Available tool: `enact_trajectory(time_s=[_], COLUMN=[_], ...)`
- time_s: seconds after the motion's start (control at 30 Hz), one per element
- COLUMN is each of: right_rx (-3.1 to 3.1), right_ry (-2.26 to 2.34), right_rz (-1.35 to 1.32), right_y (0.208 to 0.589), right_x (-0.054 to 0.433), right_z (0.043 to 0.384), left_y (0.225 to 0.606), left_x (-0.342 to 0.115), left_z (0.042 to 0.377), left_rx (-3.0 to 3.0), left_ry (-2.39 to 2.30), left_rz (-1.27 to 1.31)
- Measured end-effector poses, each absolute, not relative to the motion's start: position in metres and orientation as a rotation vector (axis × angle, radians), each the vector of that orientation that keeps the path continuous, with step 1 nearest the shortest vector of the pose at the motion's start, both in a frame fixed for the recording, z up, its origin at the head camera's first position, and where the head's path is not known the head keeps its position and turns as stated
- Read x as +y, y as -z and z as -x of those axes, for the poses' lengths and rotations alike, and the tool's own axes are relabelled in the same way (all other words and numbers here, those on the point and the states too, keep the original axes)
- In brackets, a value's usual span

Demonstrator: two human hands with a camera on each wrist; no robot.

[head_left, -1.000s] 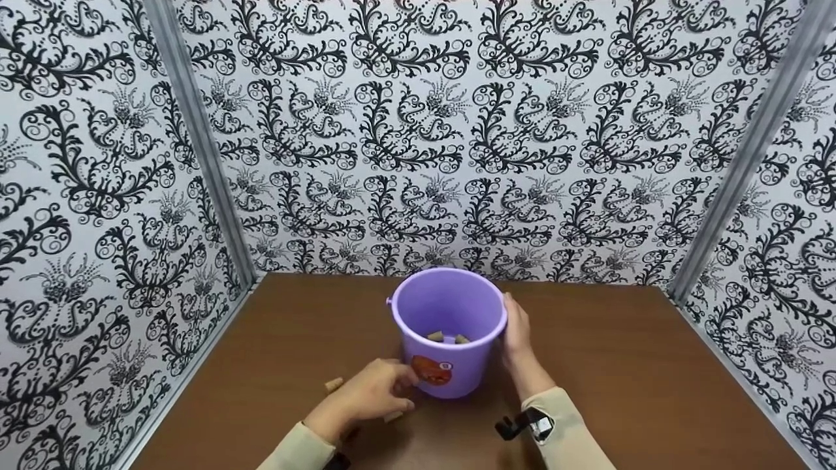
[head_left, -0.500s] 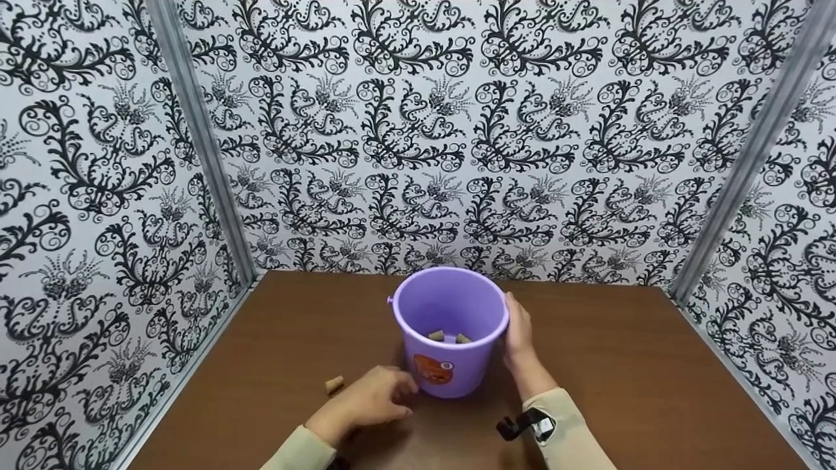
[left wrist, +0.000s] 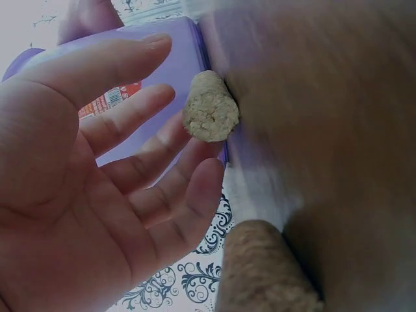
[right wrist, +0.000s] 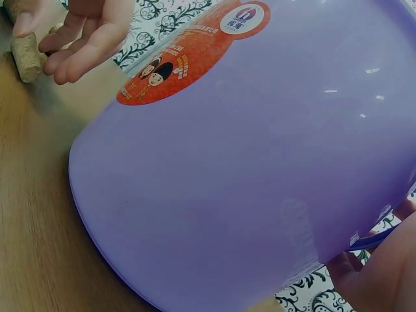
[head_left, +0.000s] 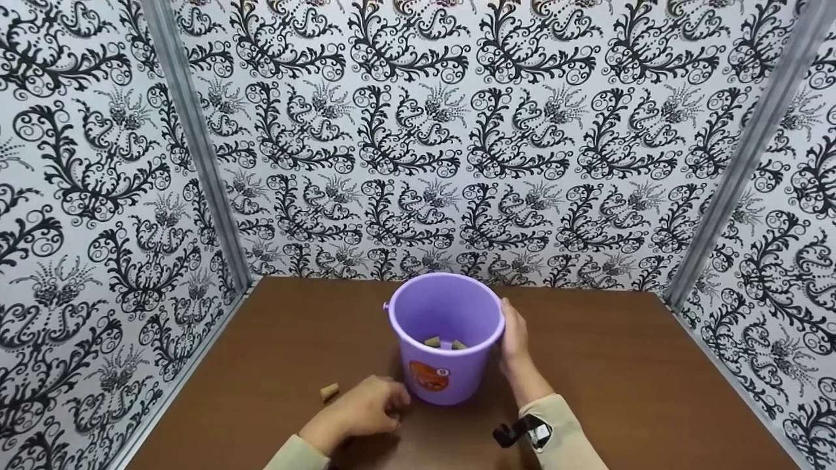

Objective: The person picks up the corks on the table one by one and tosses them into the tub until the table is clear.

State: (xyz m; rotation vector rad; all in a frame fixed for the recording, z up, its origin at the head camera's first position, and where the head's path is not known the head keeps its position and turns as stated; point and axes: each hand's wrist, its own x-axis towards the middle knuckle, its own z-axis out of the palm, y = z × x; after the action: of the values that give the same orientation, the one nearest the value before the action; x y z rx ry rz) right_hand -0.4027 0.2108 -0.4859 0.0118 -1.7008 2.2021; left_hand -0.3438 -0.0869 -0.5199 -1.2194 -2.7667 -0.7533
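Observation:
A purple bucket [head_left: 465, 375] with an orange sticker stands upright on the table. Two corks [head_left: 432, 341] lie on its floor. My right hand [head_left: 514, 333] holds its right side by the rim; in the right wrist view the fingers [right wrist: 403, 211] come around by the blue-purple handle. My left hand [head_left: 367, 406] is low in front of the bucket, fingers loosely bent and thumb apart. In the left wrist view a cork [left wrist: 211, 114] lies right at its fingertips, ungripped; the head view hides this cork behind the hand. Another cork [left wrist: 260, 273] lies nearer the wrist.
One cork [head_left: 329, 391] lies on the brown table [head_left: 281, 339] left of my left hand. Black-and-white patterned walls [head_left: 418, 143] with grey corner posts enclose the table at the back and both sides. A black strap mount [head_left: 516, 432] sits on my right wrist.
My left hand has shifted slightly toward me and left, and the cork that showed under its thumb is now hidden in the head view. My right hand keeps its hold on the bucket.

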Motion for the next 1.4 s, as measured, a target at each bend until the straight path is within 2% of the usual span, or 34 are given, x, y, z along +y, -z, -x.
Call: enact_trajectory(time_s=[1.4], right_rx=[-1.664], right_ry=[-2.218], right_rz=[-0.008], right_y=[0.4883], right_x=[0.2105], right_z=[0.4053], left_y=[0.5225], left_x=[-0.0872], left_z=[0.3352], left_rx=[-2.752], left_ry=[0.49], left_rz=[1.254])
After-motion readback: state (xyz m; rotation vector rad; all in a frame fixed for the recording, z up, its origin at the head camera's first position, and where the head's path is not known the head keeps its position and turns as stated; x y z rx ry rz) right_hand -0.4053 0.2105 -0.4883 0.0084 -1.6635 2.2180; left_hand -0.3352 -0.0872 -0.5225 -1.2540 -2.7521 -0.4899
